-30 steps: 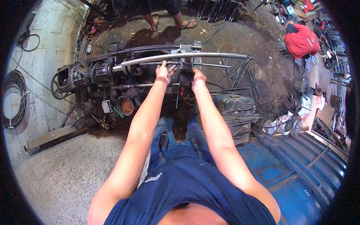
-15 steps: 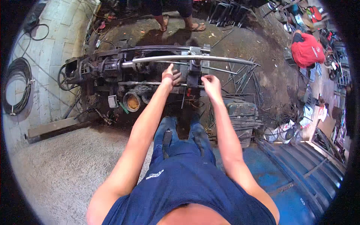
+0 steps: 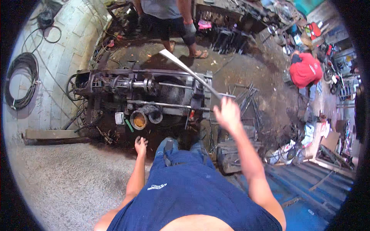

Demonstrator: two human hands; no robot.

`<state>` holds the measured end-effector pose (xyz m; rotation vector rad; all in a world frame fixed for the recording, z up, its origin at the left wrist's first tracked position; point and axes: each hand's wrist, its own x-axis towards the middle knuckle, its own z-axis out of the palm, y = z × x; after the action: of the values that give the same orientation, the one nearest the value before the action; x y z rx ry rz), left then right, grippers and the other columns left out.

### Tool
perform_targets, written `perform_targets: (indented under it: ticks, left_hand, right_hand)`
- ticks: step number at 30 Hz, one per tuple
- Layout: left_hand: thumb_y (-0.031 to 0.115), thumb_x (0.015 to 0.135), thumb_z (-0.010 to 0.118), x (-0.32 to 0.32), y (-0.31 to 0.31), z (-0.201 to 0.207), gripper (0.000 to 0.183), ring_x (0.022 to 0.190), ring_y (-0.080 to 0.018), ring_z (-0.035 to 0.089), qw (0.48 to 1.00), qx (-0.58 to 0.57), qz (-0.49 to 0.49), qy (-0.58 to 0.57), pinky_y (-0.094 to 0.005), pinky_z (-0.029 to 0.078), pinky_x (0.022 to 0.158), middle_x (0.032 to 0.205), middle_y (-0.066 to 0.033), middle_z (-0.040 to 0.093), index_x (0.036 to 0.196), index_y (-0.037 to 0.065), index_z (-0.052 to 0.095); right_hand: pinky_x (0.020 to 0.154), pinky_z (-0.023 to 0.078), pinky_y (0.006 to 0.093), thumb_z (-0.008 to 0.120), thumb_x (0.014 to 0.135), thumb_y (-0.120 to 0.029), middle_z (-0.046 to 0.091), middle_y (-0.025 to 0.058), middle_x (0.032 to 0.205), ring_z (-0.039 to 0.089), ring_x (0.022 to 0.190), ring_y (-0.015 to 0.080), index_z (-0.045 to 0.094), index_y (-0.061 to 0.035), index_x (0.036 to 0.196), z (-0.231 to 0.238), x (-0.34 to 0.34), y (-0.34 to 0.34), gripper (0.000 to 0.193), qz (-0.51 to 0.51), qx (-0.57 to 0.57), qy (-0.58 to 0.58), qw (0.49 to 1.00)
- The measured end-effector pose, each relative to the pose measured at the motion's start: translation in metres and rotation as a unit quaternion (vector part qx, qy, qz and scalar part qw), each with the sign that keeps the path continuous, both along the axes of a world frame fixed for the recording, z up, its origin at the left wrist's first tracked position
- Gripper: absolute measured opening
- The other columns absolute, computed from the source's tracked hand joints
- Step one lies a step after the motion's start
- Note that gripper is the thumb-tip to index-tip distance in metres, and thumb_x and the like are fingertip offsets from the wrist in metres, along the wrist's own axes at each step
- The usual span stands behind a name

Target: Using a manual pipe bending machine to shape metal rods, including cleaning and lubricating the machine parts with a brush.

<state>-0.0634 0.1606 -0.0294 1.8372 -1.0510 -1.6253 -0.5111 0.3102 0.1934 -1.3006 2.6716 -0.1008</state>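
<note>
My right hand (image 3: 228, 113) is closed around the near end of a long silvery metal bar (image 3: 189, 71). The bar slants up and away to the left, its far end pale and blurred, passing over the right part of a greasy machine (image 3: 162, 92). That machine has round shafts, a black block on its right and a wheel at its left end. Well back from it, my left hand (image 3: 141, 145) hangs low near my thigh, fingers loosely bent and apart, with nothing seen in it. A round pot (image 3: 138, 120) with orange-brown contents is nearest to that hand.
A person in grey (image 3: 162, 8) stands just beyond the machine. Another in red (image 3: 306, 69) bends at the right. Loose thin rods (image 3: 252, 100) litter the floor to the right. A coiled black hose (image 3: 21, 81) hangs on the left wall.
The bar, lying nearly level across the machine before, is now swung to a slant in my right hand. My left hand has drawn back toward my body. The view has tilted up.
</note>
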Motion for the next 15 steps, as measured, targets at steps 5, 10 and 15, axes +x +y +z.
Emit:
perform_targets:
  ticks: [5,10,15]
  left_hand:
    - [0.023,0.095,0.053,0.047,0.009,-0.017,0.041,0.075,-0.0183,0.065,0.997,0.030,0.057,-0.034,-0.0263,0.047,0.058,0.096,-0.0100,0.063,0.130,0.006,0.041]
    - [0.026,0.095,0.052,0.056,-0.022,-0.016,0.039,0.078,-0.0168,0.064,0.999,0.001,0.052,0.003,-0.0264,0.048,0.062,0.096,-0.0074,0.062,0.128,0.008,0.043]
    - [0.025,0.095,0.052,0.054,-0.056,-0.008,0.036,0.081,-0.0166,0.064,0.999,-0.002,0.048,0.015,-0.0287,0.048,0.065,0.097,-0.0068,0.062,0.126,0.007,0.046]
  right_hand:
    - [0.083,0.047,0.0479,0.062,0.078,-0.034,0.060,0.0282,0.095,0.059,0.096,0.0417,0.058,0.0023,0.086,0.008,0.118,-0.113,0.037,0.055,-0.185,-0.387,0.901]
    - [0.097,0.041,0.0372,0.065,0.085,-0.020,0.051,0.0174,0.126,0.050,0.116,0.0256,0.055,-0.0033,0.093,0.059,0.162,-0.185,0.020,0.290,-0.274,-0.551,0.733]
    - [0.080,0.049,0.0299,0.067,0.084,-0.020,0.066,0.0063,0.094,0.061,0.087,0.0130,0.062,-0.0023,0.097,0.073,0.141,-0.163,0.022,0.199,-0.273,-0.597,0.728]
